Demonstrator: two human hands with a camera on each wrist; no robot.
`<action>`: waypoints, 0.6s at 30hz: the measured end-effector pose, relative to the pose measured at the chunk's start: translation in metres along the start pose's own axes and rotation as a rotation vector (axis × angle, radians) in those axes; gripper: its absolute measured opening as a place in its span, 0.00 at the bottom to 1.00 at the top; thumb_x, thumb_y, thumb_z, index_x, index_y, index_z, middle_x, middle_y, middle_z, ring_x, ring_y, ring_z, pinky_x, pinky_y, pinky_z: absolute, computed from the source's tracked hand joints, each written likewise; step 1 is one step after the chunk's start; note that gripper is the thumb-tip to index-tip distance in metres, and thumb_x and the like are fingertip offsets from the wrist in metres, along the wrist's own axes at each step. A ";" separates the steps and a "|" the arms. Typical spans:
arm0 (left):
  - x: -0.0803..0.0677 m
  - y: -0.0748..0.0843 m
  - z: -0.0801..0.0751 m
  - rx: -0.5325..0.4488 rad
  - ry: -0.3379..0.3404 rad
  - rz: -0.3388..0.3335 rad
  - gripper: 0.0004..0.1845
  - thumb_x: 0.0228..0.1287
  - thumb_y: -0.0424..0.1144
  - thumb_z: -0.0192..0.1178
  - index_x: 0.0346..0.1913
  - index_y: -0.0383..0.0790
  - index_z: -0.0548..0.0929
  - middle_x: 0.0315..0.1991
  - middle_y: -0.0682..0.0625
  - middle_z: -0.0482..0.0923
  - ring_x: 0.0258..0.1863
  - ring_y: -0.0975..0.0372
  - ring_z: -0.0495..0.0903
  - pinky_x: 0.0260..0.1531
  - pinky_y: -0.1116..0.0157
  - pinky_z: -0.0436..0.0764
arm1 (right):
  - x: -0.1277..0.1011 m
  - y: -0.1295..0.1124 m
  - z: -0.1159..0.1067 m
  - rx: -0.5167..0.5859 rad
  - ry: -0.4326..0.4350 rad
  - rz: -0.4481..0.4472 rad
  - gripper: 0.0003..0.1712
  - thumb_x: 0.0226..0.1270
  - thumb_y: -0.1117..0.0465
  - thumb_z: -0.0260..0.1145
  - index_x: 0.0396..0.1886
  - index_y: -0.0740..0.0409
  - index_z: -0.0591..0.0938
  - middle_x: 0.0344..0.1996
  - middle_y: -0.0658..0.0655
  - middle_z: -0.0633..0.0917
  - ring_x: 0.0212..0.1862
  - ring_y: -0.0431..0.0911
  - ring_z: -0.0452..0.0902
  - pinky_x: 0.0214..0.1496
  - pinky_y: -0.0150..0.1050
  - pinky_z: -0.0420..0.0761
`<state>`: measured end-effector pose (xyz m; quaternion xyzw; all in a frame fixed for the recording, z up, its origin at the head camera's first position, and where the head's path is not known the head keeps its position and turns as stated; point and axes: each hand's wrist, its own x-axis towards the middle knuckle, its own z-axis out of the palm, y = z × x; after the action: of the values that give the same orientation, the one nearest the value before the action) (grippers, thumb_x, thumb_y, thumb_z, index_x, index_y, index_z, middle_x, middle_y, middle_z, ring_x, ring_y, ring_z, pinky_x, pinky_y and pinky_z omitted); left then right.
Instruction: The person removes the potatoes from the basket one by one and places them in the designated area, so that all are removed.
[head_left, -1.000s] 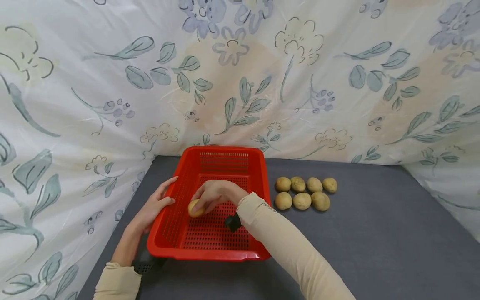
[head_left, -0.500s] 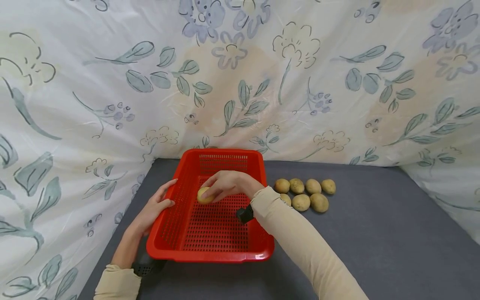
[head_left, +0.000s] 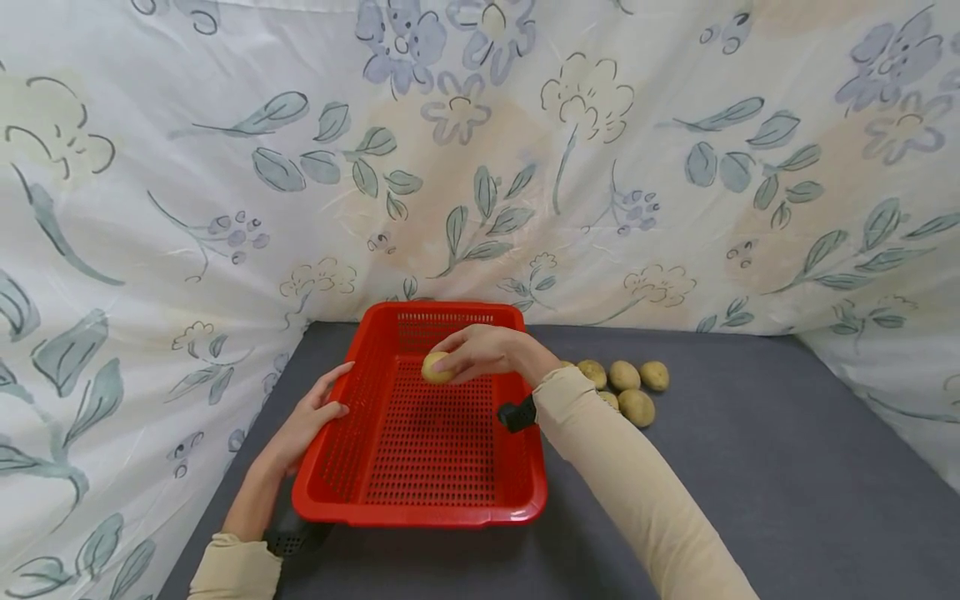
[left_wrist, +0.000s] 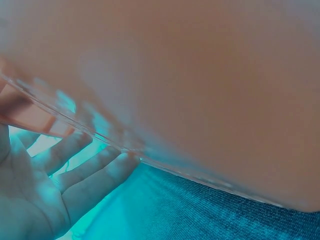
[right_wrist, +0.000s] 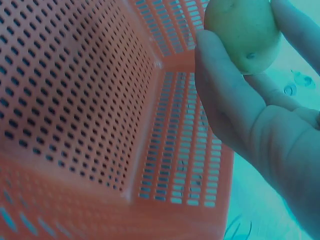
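Observation:
A potato (head_left: 437, 368) is pinched between the thumb and fingers of my right hand (head_left: 483, 350), above the red plastic basket (head_left: 420, 514). The right wrist view shows the potato (right_wrist: 245, 35) closely, a small dark spot on its pale skin, with the basket's slotted wall (right_wrist: 187, 135) beside it. At the basket's left side, my left hand (head_left: 306, 425) touches the rim and outer wall. The left wrist view has the fingers of that hand (left_wrist: 65, 185) fairly straight, their tips against the basket's edge; the basket wall (left_wrist: 210, 90) fills most of that view.
Several potatoes (head_left: 624, 376) lie grouped on the dark grey tabletop (head_left: 750, 450) right of the basket, some partly hidden by my right sleeve (head_left: 622, 467). A floral cloth (head_left: 480, 167) hangs behind the table and along its sides.
My right hand has lifted the potato from low in the basket and carried it up, away from me and to the right. My left hand has stayed at the basket's left side.

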<state>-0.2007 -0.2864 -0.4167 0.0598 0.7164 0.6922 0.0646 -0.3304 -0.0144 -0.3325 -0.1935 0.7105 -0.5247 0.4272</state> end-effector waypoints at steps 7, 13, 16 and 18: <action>-0.001 0.001 0.000 -0.002 0.007 -0.001 0.35 0.68 0.29 0.43 0.75 0.47 0.47 0.67 0.35 0.52 0.51 0.45 0.74 0.40 0.52 0.80 | -0.014 0.001 -0.017 0.048 0.071 -0.010 0.24 0.66 0.71 0.60 0.62 0.69 0.72 0.47 0.61 0.79 0.45 0.50 0.77 0.56 0.46 0.74; -0.001 0.002 0.001 -0.003 0.005 0.000 0.35 0.68 0.29 0.43 0.75 0.47 0.47 0.67 0.34 0.52 0.50 0.45 0.74 0.39 0.52 0.80 | -0.027 0.008 -0.039 0.064 0.101 -0.026 0.25 0.68 0.70 0.58 0.64 0.69 0.68 0.50 0.62 0.76 0.47 0.50 0.77 0.56 0.44 0.74; -0.001 0.002 0.002 -0.004 0.005 -0.003 0.35 0.68 0.29 0.43 0.75 0.46 0.47 0.67 0.34 0.52 0.50 0.45 0.74 0.40 0.52 0.80 | -0.034 0.012 -0.051 0.089 0.105 -0.039 0.27 0.69 0.69 0.57 0.67 0.69 0.64 0.53 0.63 0.74 0.49 0.51 0.76 0.60 0.47 0.70; -0.001 0.002 0.002 -0.006 0.005 -0.005 0.35 0.68 0.29 0.43 0.75 0.46 0.47 0.67 0.34 0.52 0.50 0.45 0.74 0.40 0.52 0.80 | -0.039 0.016 -0.058 0.111 0.107 -0.051 0.28 0.70 0.69 0.56 0.68 0.70 0.62 0.55 0.64 0.72 0.51 0.51 0.75 0.62 0.49 0.67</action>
<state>-0.1990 -0.2848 -0.4145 0.0559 0.7145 0.6944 0.0647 -0.3534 0.0533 -0.3264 -0.1594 0.6969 -0.5835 0.3853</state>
